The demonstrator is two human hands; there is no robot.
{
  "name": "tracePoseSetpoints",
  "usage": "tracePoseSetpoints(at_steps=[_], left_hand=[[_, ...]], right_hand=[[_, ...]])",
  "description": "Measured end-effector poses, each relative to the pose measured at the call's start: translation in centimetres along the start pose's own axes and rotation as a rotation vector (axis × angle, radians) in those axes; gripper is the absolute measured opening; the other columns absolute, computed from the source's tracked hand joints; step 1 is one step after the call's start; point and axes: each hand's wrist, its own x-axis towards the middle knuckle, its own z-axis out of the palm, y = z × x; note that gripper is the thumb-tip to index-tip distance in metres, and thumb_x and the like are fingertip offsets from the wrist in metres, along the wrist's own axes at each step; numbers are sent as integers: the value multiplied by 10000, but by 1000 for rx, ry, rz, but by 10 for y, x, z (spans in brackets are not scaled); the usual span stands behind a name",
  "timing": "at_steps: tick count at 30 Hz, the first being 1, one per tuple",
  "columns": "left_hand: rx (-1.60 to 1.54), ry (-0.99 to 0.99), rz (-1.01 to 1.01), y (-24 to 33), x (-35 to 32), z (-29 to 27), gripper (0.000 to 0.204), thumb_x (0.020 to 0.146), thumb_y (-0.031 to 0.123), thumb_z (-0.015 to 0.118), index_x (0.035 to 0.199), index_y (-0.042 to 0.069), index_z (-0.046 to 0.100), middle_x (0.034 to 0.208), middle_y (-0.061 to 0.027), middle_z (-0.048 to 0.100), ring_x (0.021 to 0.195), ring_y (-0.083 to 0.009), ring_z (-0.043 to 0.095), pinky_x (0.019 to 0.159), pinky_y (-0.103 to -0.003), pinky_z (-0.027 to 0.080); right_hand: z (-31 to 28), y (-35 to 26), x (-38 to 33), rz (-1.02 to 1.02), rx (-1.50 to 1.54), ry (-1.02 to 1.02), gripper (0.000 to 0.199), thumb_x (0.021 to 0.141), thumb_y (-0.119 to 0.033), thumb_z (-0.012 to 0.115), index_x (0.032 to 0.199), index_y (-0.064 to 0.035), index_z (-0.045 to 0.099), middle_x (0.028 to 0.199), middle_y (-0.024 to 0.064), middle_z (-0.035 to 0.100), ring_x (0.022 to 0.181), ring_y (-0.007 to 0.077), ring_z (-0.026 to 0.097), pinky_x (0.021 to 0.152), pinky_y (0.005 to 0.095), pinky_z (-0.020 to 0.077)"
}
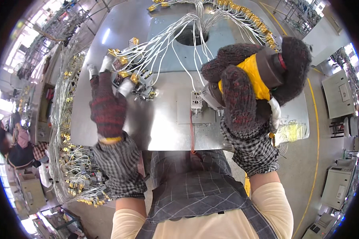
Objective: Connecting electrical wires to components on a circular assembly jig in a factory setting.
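Note:
My left hand (pixel 108 103) wears a dark red and black knitted glove with white-wrapped fingertips. Its fingers are stretched apart beside a cluster of small metal and black parts (pixel 144 89), with white wires and brass-coloured ends around it. My right hand (pixel 239 95), gloved the same way, is closed round a handheld tool with a dark body (pixel 268 67) and yellow tape; its exact kind is unclear. The tool's grey front end (pixel 212 95) points at a small metal block (pixel 196 99) on the table, fed by white wires. A red wire (pixel 192 135) runs from the block to the table's near edge.
The metal table (pixel 167 119) has a round hole (pixel 191 36) with white wires fanning out of it. More brass-ended wires (pixel 263 30) lie at the far right. Bundled wire assemblies (pixel 83 175) hang at the left. Another person (pixel 22 151) is further left; grey cabinets (pixel 339 93) stand right.

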Motion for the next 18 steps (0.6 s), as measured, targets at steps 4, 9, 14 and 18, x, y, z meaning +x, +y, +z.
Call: tracePoseSetpoints(at_steps=[4,9,14,18], left_hand=[[-462,-157,-329,-38,-1,4,531,893,122,705,1386,76,515,1371,-149,563,1150,-241,623,854,-343,558],[-331,-163,11,-13,-15,-22,668,778,213,823,1364,81,531,1324,-151,577,986,-210,675,720,-302,569],[-114,-332,-61,4,-20,-23,745,727,327,832,1383,146,528,1327,-163,560,1105,-333,610,828,-443,553],[-49,-195,110,11,-20,-22,694,752,406,801,1373,204,567,1325,-172,570,1148,-386,556,942,-501,470]], right_hand=[[7,5,-1,-108,-116,99,575,1022,-256,507,1507,-83,251,1359,213,529,1136,307,633,963,413,562],[3,-1,2,-81,98,135,591,1012,-292,518,1495,-60,268,1358,216,524,1163,316,615,991,429,541],[-29,26,-8,90,564,147,613,1003,-328,530,1484,-37,286,1358,220,519,1189,325,597,1018,446,519],[-46,39,-18,188,851,12,634,995,-357,539,1475,-18,301,1357,223,514,1211,333,582,1040,460,502]])
